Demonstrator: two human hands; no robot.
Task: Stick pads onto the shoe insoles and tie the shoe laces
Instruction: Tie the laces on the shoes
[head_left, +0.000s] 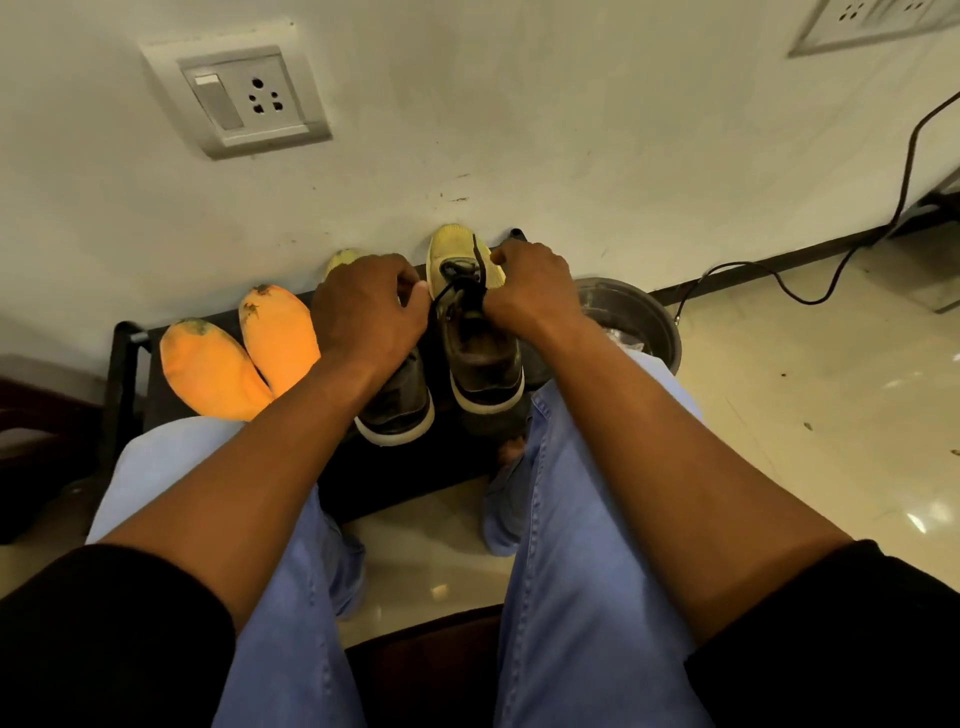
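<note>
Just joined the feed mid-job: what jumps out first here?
Two bright orange insoles lie side by side at left on a black rack against the wall. Right of them, the left hand and right hand pull the black laces of a yellow-toed shoe, with a second shoe beside it.

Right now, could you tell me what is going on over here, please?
A seated person is tying the black lace of the right-hand shoe, which stands on a low black rack against the wall. The left hand pinches one end of the lace and the right hand pulls the other. A second shoe sits beside it, partly under the left wrist. Two orange insoles lie out on the rack to the left.
</note>
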